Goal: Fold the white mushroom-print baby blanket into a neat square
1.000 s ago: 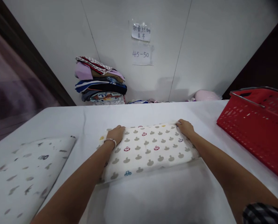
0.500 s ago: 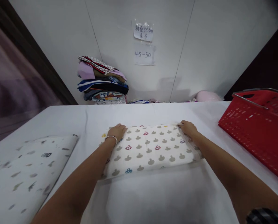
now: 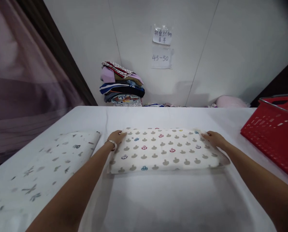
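Observation:
A folded white cloth (image 3: 163, 151) printed with grey, red and blue mushroom-like shapes lies across the middle of the table in front of me. My left hand (image 3: 117, 139), with a silver bangle at the wrist, grips its far left corner, thumb on top. At the far right corner my right hand (image 3: 214, 139) pinches the cloth's edge, the other fingers partly hidden. To the left of it lies another folded white cloth (image 3: 59, 161) with small grey and green prints, partly behind my left forearm and touched by neither hand.
A red perforated basket (image 3: 274, 138) with a metal handle stands on the white table (image 3: 182, 116) at the right. Behind the table's far edge rises a stack of folded fabrics (image 3: 122, 85). Two paper notes (image 3: 161, 58) hang on the wall, and a pinkish curtain (image 3: 20, 80) hangs at left.
The view has swung left, so everything appears further right. My left hand has shifted from the top of the mushroom-print cloth to its left edge, and more of the print shows between my hands.

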The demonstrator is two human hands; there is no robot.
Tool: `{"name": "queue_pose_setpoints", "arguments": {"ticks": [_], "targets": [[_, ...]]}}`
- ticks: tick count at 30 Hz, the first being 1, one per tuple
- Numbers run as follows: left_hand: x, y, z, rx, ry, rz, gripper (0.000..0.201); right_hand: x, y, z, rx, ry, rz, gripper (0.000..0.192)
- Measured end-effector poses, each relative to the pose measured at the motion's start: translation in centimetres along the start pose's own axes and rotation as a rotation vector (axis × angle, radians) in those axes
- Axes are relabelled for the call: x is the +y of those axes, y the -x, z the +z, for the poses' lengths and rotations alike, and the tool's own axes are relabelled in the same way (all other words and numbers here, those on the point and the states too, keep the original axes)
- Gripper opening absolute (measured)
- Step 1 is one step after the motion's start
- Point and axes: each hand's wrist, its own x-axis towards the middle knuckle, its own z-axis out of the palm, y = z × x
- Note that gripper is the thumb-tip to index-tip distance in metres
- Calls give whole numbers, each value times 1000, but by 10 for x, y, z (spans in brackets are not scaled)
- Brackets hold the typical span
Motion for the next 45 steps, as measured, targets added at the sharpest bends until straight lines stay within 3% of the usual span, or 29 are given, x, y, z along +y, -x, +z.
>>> {"name": "queue_pose_setpoints", "arguments": {"ticks": [6,11,19,26,29,32,35,39,42,45], "targets": [[15,-2,9,243,-44,72,30,-5,15,12,130,62,74,42],[13,-12,13,121,-69,0,29,-6,24,18,159,153,117,47],[3,-16,19,218,-35,150,34,-4,26,19,183,144,144,49],[9,-26,15,111,-192,144,37,-13,26,22,151,271,119,48],[11,-26,9,56,-140,96,39,-13,27,20,163,275,72,45],[16,-13,8,128,-135,105,48,-14,32,16,219,287,8,46],[32,11,13,213,-227,334,48,-25,36,16,281,302,-217,43],[68,31,28,161,-280,635,37,-62,29,23,266,243,-483,40],[89,26,40,103,-323,733,32,-93,13,29,163,243,-576,42],[96,13,50,50,-382,749,29,-116,-1,32,48,280,-617,42]]}}
